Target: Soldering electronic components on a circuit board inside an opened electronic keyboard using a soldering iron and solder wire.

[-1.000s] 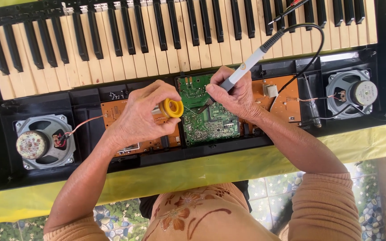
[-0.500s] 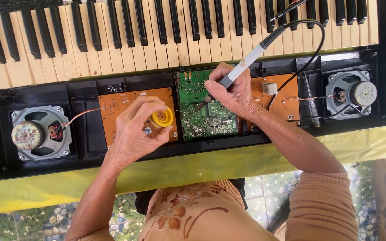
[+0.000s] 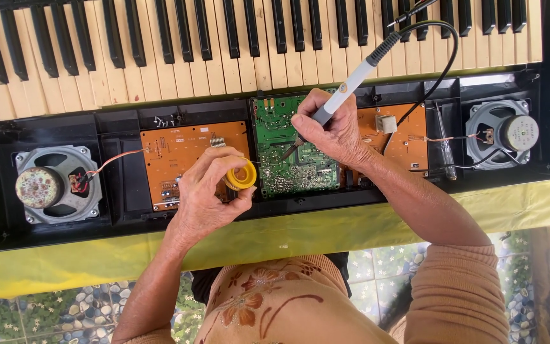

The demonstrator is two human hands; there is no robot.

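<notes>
Opened electronic keyboard (image 3: 275,44) with its boards and two speakers exposed. At frame centre the right hand (image 3: 332,130) is closed around a grey soldering iron (image 3: 345,89), its tip resting on the green circuit board (image 3: 294,153); the left hand (image 3: 202,194) pinches a yellow solder spool (image 3: 242,175) just left of that board, over the orange board (image 3: 186,153). Soldering appears under way: whether the joint is complete cannot be told, and the casing remains open.

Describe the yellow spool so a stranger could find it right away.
Find the opened keyboard and the green circuit board below its keys. Just left of it, the left hand holds the spool, the only small round yellow thing there.
</notes>
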